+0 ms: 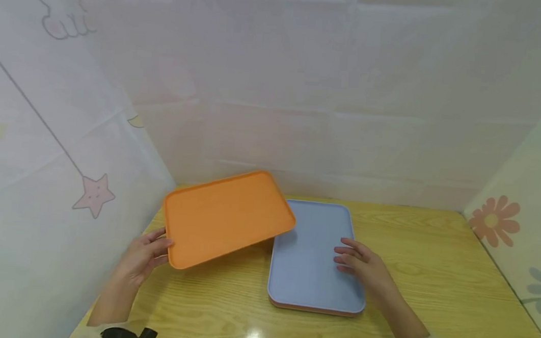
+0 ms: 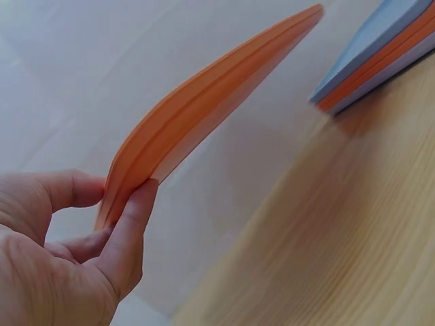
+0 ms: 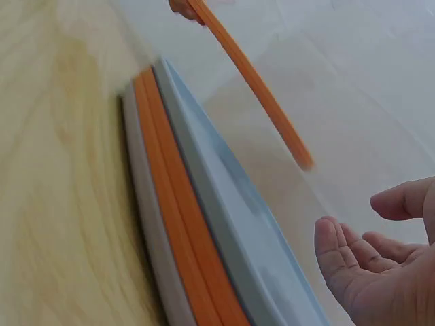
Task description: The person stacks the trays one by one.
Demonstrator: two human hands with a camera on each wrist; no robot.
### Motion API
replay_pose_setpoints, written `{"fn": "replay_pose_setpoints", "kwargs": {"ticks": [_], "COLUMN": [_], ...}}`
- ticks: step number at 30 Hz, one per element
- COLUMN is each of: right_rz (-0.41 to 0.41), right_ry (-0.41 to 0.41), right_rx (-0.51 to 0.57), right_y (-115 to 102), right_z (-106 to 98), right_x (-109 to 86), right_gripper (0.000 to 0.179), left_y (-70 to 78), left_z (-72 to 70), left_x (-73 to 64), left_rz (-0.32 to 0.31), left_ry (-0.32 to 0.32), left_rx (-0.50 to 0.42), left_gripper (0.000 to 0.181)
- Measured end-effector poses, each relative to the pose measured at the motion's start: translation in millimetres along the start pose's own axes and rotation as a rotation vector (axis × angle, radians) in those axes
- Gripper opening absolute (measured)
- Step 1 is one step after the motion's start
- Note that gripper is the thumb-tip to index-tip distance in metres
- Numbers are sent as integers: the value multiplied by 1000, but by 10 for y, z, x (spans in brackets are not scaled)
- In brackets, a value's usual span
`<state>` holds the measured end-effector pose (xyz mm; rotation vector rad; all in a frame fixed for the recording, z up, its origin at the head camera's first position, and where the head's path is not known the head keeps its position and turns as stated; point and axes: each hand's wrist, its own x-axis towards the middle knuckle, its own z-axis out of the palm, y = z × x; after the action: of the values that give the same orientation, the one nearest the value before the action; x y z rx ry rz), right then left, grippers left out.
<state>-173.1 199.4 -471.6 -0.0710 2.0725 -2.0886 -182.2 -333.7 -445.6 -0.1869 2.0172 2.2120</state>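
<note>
An orange tray (image 1: 228,218) is held up at a tilt by my left hand (image 1: 141,256), which pinches its left short edge between thumb and fingers. In the left wrist view the orange tray (image 2: 204,102) shows edge-on, raised off the table. Its right corner overlaps a blue tray (image 1: 314,258) in the head view. That blue tray tops a stack, with orange trays (image 3: 178,204) and a pale grey tray (image 3: 151,217) beneath it. My right hand (image 1: 362,265) hovers over the stack's right edge with fingers loosely bent, holding nothing.
The stack stands on a wooden table (image 1: 431,259). A pale cloth wall (image 1: 302,89) rises behind the table's back edge, and patterned cloth sides with a star (image 1: 95,195) and a flower (image 1: 493,220) stand at left and right.
</note>
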Motion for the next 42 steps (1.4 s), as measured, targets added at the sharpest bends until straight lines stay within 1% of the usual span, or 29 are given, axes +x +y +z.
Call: {"fn": "replay_pose_setpoints", "kwargs": {"ticks": [3, 8, 12, 14, 18, 20, 24, 26, 29, 32, 37, 42], "right_rz": [20, 24, 16, 14, -2, -12, -21, -20, -14, -4, 14, 25], "right_ry": [-19, 25, 27, 19, 31, 45, 99, 132, 189, 241, 312, 366], "right_rx": [65, 171, 259, 297, 376, 414, 504, 561, 634, 670, 657, 634], "right_y": [3, 15, 46, 61, 78, 84, 86, 71, 41, 6, -26, -44], "right_z": [154, 349, 509, 589, 742, 809, 906, 933, 940, 920, 866, 802], "right_x": [-2, 9, 4, -3, -25, -38, -51, -58, -57, -54, -38, -13], "right_gripper": [61, 57, 56, 57, 56, 55, 55, 57, 63, 67, 68, 74], "left_y": [-34, -126, -196, -218, -245, -255, -285, -305, -342, -398, -469, -503], "left_z": [212, 512, 732, 838, 1028, 1119, 1297, 1384, 1517, 1638, 1827, 1976], "left_x": [-25, -34, -43, -52, -64, -71, -64, -54, -33, -6, 1, -34], "left_rz": [-7, -27, -37, -32, -23, -23, -29, -29, -27, -25, -14, 14], "left_ry": [3, 12, 15, 14, 6, 1, -23, -40, -62, -75, -78, -106], "left_rx": [-18, -82, -115, -120, -130, -137, -173, -197, -210, -216, -202, -189], "left_gripper": [69, 67, 65, 64, 61, 61, 57, 55, 55, 56, 55, 57]}}
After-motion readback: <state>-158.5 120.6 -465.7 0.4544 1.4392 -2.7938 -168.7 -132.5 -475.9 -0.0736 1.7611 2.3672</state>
